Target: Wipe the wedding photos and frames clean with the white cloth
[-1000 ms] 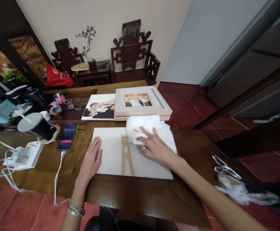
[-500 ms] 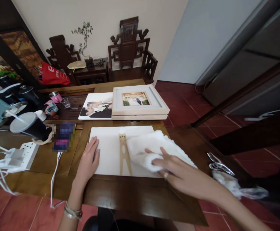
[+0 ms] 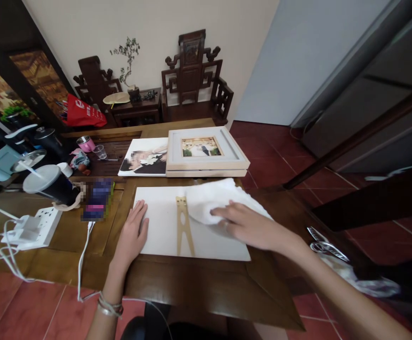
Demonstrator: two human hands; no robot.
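A white rectangular board (image 3: 159,236) lies flat on the wooden table before me. On its middle is a tan A-shaped easel stand (image 3: 183,224) with small screws near its top. My left hand (image 3: 134,231) rests open on the board's left edge, fingers stretched out together. My right hand (image 3: 239,222) grips a fluffy white cloth (image 3: 223,193), pressing it against the board's right half, right beside the stand. The cloth spreads past the board's far right corner. Some of my right fingers are blurred and partly sunk in the cloth.
Behind the board lie a wooden picture frame (image 3: 209,163) and a photo print (image 3: 145,158). To the left are a phone (image 3: 98,198), a lidded cup (image 3: 52,186) and a power strip (image 3: 46,226). Scissors (image 3: 328,245) lie at right beside crumpled plastic (image 3: 354,278).
My right hand has moved away from me and a little left, carrying the cloth over the board and uncovering its near right corner. My left hand stays on the left edge.
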